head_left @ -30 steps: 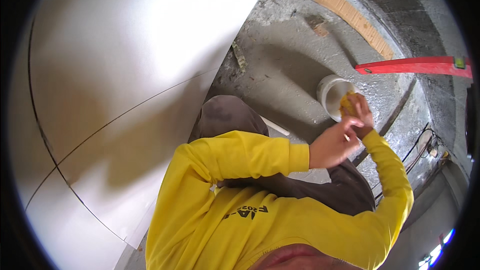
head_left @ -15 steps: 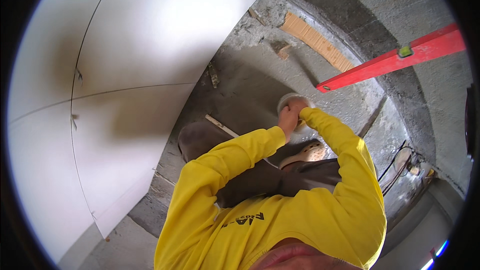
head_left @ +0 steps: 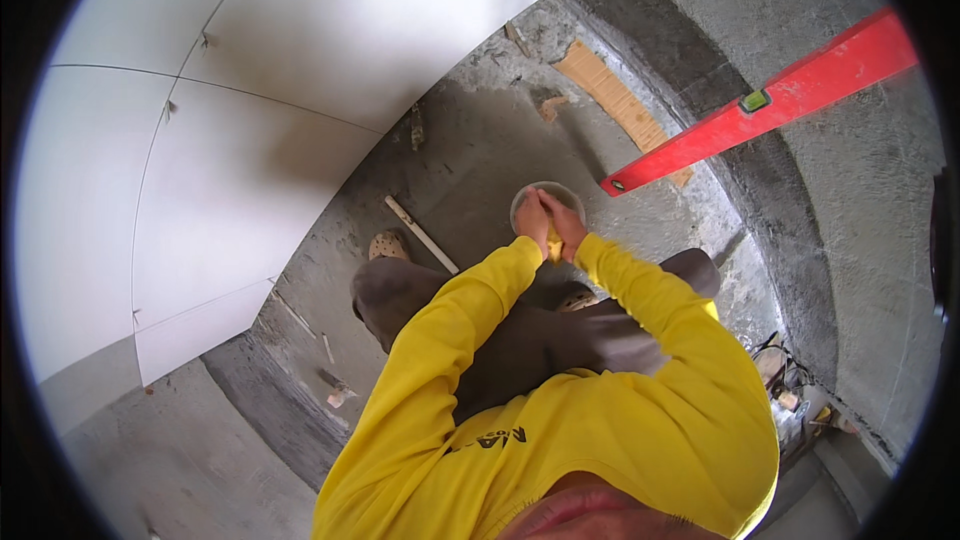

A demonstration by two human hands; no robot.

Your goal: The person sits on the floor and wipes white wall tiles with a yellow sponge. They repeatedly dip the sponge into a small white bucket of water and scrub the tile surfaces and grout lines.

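Note:
My left hand (head_left: 532, 221) and my right hand (head_left: 567, 224) are pressed together over a round, pale bucket (head_left: 519, 202). Closed between them is a soft yellow thing (head_left: 554, 244) that looks like a sponge; part of it shows below the palms and the rest is hidden by my fingers. What the bucket holds is mostly covered by the hands. Both forearms, in yellow sleeves, reach forward over my bent knees.
A long red spirit level (head_left: 755, 105) slants from the right, its near end close to the bucket. Cardboard (head_left: 610, 90) lies along the wall base. A pale stick (head_left: 420, 233) rests by my left knee. Large white panels (head_left: 250, 160) stand left; cables (head_left: 790, 375) lie right.
My hands have come together more squarely over the bucket, and the yellow thing shows more plainly between them. The whole view has shifted and turned somewhat.

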